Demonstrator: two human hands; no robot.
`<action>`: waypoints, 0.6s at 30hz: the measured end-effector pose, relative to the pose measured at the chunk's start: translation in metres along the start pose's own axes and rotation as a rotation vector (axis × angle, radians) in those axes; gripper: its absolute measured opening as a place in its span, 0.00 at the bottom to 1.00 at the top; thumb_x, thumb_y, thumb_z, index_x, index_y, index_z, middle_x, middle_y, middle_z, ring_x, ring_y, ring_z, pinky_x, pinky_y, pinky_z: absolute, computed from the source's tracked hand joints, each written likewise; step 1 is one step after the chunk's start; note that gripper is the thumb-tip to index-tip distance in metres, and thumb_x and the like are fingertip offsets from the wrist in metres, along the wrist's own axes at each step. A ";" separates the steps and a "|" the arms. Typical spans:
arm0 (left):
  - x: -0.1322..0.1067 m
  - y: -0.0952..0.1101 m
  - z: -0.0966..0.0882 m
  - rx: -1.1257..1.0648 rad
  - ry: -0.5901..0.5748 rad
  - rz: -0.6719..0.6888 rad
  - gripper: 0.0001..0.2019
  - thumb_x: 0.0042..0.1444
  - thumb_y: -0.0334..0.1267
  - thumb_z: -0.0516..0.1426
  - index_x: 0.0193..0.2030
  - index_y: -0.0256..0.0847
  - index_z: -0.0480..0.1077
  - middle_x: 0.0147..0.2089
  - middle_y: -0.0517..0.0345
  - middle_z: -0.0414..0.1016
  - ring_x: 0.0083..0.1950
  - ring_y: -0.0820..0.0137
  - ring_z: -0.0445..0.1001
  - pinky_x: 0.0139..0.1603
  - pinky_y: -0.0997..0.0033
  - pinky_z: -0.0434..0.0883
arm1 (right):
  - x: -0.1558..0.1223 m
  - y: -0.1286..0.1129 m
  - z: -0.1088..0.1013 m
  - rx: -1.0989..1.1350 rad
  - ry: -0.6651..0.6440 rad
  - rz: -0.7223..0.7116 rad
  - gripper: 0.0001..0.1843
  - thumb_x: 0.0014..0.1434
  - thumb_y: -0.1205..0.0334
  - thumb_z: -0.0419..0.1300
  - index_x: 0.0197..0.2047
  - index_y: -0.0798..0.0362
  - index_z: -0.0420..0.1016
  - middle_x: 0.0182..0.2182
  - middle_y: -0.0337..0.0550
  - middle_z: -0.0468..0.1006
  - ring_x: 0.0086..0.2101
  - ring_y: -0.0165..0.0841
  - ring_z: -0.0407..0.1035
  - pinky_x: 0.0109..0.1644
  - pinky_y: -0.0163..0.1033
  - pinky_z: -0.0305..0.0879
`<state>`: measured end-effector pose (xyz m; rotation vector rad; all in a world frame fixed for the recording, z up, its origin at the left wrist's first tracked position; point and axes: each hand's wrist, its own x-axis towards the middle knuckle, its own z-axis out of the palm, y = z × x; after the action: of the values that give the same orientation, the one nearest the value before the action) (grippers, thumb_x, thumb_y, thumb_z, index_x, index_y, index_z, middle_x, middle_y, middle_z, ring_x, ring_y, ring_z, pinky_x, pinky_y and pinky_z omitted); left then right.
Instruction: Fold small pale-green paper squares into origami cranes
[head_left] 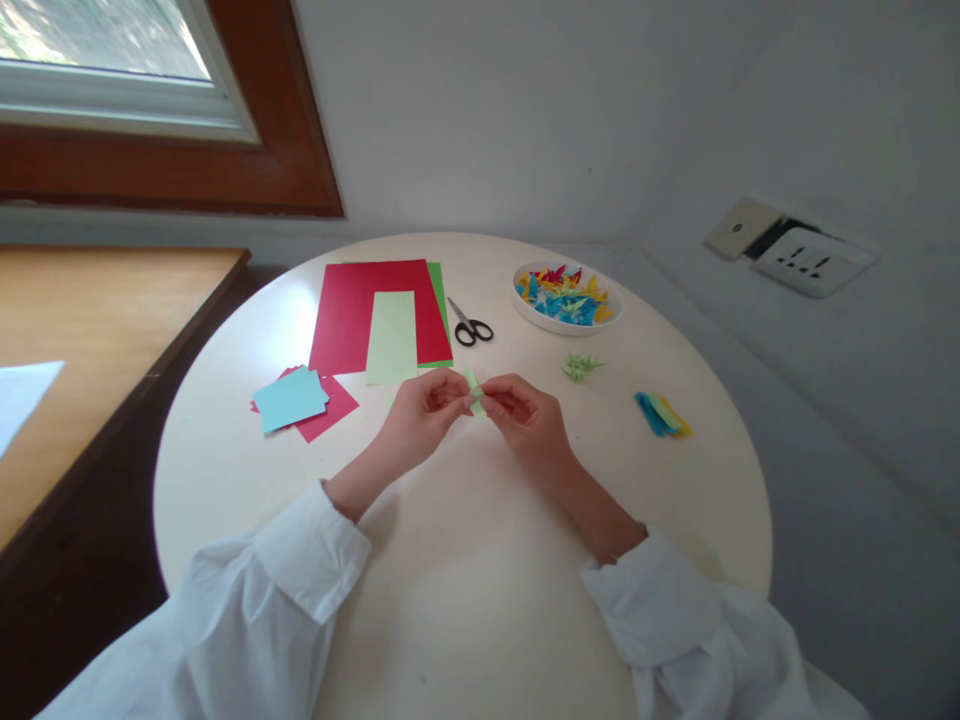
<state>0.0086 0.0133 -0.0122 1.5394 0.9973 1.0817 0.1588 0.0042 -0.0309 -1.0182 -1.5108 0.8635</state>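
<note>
Between my two hands, above the middle of the round white table (480,600), is a small folded piece of pale green paper (475,392). My left hand (429,408) pinches its left side with thumb and fingertips. From the other side, my right hand (523,412) grips it in the same way, so both hands are closed on it. The fingertips hide part of the paper, and its exact folds are too small to make out. Just beyond my hands lies a pale green paper strip (392,340) on a large red sheet (341,315).
Black-handled scissors (474,331) lie right of a green sheet (436,290). A white dish (566,326) holds colourful folded paper pieces. Small green folded pieces (580,367) and stacked coloured slips (662,414) are at right, light blue paper squares (291,400) at left. A wall socket (814,260) is beyond.
</note>
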 end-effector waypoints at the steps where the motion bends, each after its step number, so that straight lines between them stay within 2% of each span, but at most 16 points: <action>1: 0.000 -0.001 0.000 0.010 0.000 -0.001 0.05 0.49 0.35 0.57 0.27 0.37 0.66 0.24 0.61 0.68 0.27 0.75 0.67 0.28 0.75 0.65 | 0.000 0.000 0.000 -0.007 -0.001 -0.003 0.03 0.52 0.63 0.59 0.31 0.53 0.72 0.30 0.40 0.74 0.32 0.29 0.70 0.37 0.35 0.68; 8: -0.001 -0.004 0.001 0.024 0.010 -0.009 0.09 0.47 0.41 0.60 0.26 0.37 0.67 0.24 0.62 0.67 0.25 0.76 0.63 0.25 0.75 0.60 | 0.001 0.003 0.000 -0.068 0.018 -0.029 0.03 0.51 0.64 0.59 0.28 0.52 0.71 0.29 0.39 0.73 0.31 0.29 0.69 0.34 0.35 0.68; 14: 0.000 -0.007 0.000 0.096 0.014 -0.040 0.11 0.49 0.43 0.58 0.25 0.37 0.69 0.21 0.62 0.65 0.23 0.76 0.60 0.23 0.75 0.57 | 0.000 0.006 0.002 -0.031 0.032 0.036 0.04 0.50 0.61 0.60 0.29 0.52 0.73 0.33 0.43 0.76 0.35 0.32 0.71 0.37 0.37 0.70; 18: -0.001 -0.005 -0.001 0.148 0.015 -0.041 0.11 0.49 0.42 0.57 0.24 0.37 0.68 0.21 0.61 0.65 0.23 0.76 0.60 0.24 0.75 0.57 | 0.000 0.008 0.003 -0.026 0.051 0.072 0.04 0.49 0.61 0.60 0.28 0.53 0.74 0.30 0.42 0.78 0.33 0.32 0.72 0.37 0.38 0.71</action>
<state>0.0070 0.0136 -0.0169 1.6237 1.1355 1.0115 0.1573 0.0071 -0.0382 -1.1120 -1.4530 0.8634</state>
